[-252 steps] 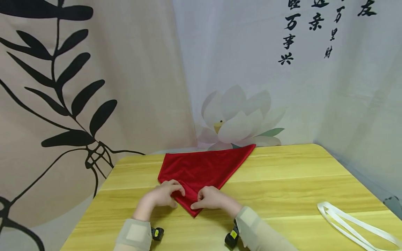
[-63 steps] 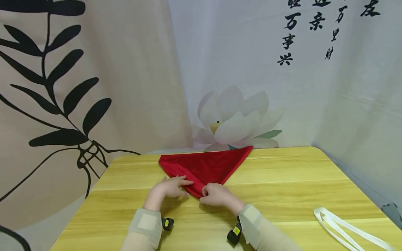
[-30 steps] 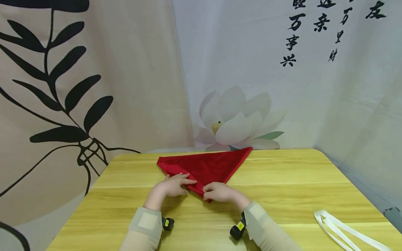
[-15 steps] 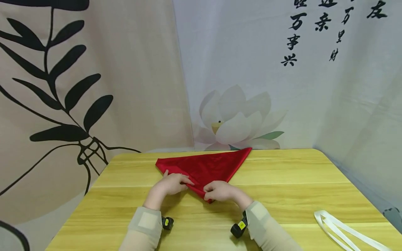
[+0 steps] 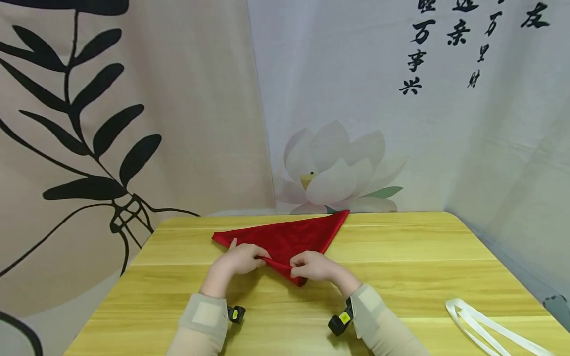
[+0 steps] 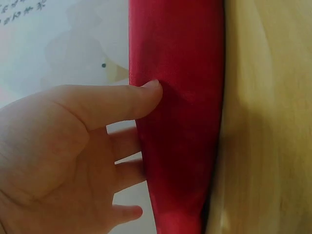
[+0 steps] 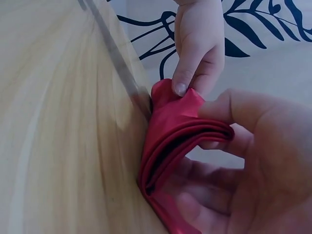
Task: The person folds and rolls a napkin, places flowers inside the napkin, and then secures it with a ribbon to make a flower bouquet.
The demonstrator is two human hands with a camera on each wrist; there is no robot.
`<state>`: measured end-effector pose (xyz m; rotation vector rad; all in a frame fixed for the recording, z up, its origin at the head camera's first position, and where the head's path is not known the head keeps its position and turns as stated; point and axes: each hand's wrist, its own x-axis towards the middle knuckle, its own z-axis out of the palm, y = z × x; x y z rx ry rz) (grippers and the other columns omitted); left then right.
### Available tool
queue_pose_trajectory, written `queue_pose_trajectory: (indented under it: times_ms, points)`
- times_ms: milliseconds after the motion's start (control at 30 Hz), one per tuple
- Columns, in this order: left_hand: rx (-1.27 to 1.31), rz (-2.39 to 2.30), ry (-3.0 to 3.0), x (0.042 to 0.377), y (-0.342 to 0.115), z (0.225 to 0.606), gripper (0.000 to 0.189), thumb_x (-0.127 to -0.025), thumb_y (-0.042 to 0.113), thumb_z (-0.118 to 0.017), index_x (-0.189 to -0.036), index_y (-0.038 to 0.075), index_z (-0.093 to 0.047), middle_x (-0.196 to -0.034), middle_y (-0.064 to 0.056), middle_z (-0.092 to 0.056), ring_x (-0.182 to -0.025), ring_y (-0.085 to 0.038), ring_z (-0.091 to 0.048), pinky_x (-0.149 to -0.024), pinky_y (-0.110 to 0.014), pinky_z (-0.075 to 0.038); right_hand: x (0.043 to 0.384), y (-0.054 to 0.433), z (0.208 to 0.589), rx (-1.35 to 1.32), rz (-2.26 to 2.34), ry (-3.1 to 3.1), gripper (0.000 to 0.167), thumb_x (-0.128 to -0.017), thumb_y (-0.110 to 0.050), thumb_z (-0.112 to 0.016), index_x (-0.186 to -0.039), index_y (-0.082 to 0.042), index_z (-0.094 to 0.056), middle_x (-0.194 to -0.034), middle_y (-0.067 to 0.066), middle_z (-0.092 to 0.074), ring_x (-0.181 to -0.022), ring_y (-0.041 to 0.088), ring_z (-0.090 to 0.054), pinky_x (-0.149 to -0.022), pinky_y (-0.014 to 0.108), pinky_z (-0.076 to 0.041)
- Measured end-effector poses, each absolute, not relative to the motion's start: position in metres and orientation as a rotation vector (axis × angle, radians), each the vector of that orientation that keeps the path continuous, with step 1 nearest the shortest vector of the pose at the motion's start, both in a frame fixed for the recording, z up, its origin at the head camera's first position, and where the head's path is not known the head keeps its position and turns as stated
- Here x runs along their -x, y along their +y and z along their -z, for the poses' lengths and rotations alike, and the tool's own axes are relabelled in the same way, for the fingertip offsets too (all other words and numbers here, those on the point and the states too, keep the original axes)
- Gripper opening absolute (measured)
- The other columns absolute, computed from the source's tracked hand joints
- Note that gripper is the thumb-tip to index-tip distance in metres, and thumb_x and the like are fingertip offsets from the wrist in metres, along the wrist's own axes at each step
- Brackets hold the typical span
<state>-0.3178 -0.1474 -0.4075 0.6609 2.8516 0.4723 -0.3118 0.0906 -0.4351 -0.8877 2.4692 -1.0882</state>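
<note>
A shiny red cloth [image 5: 294,237], folded to a rough triangle, lies at the far middle of the table. My left hand [image 5: 240,259] pinches its near edge on the left; in the left wrist view the thumb [image 6: 144,100] presses its face, with fingers partly hidden behind. My right hand [image 5: 316,267] pinches the same edge near the lower corner. The right wrist view shows several stacked layers of cloth [image 7: 165,131] curving up off the table between the right thumb and fingers. Beyond them, the left hand [image 7: 200,44] grips the edge too.
A looped white strap [image 5: 507,330] lies on the wooden table [image 5: 401,277] at the right front. Behind stands a pale curtain [image 5: 205,109] printed with a plant, a lotus and characters. Small black cameras [image 5: 236,314] sit at both wrists.
Over these seconds the cloth has become shallower from front to back, its left corner shifting left and nearer. The left hand, lately spread on the cloth, now pinches the edge, raised between both hands.
</note>
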Motion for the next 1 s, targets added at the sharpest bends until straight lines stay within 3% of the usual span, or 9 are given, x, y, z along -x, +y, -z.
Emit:
queue_pose_trajectory:
  times_ms: [167, 367, 600, 1000]
  points:
    - [-0.655, -0.465, 2.893, 0.318, -0.145, 0.407, 0.016, -0.093, 0.017, -0.064, -0.105, 0.024, -0.072, -0.104, 0.010, -0.068, -0.115, -0.021, -0.058, -0.107, -0.068, -0.006, 0.312, 0.094, 0.436, 0.824, 1.189, 2.418, 0.030, -0.086, -0.011, -0.058, -0.062, -0.014, -0.041, -0.055, -0.007, -0.035, -0.054, 0.008, -0.037, -0.054, 0.024, -0.039]
    - [-0.673, -0.437, 2.975, 0.319, -0.140, 0.409, 0.013, -0.093, 0.018, -0.065, -0.102, 0.025, -0.071, -0.104, 0.008, -0.067, -0.112, -0.020, -0.059, -0.106, -0.068, -0.010, 0.315, 0.097, 0.438, 0.726, 1.299, 2.357, 0.028, -0.087, -0.009, -0.058, -0.064, -0.012, -0.042, -0.058, -0.004, -0.041, -0.061, 0.015, -0.056, -0.059, 0.036, -0.053]
    - [-0.680, -0.439, 3.036, 0.320, -0.138, 0.409, 0.020, -0.092, 0.021, -0.066, -0.112, 0.023, -0.070, -0.117, 0.003, -0.065, -0.120, -0.022, -0.054, -0.106, -0.068, -0.010, 0.318, 0.099, 0.439, 0.650, 1.368, 2.306, 0.022, -0.086, -0.008, -0.058, -0.067, -0.009, -0.046, -0.067, 0.000, -0.053, -0.064, 0.018, -0.063, -0.059, 0.037, -0.054]
    - [-0.562, -0.397, 3.158, 0.326, -0.151, 0.416, 0.028, -0.090, 0.026, -0.069, -0.118, 0.024, -0.068, -0.127, -0.002, -0.061, -0.124, -0.027, -0.049, -0.103, -0.071, -0.016, 0.323, 0.103, 0.443, 0.605, 1.424, 2.241, 0.030, -0.089, -0.007, -0.057, -0.066, -0.011, -0.040, -0.061, -0.003, -0.038, -0.062, 0.019, -0.063, -0.057, 0.033, -0.054]
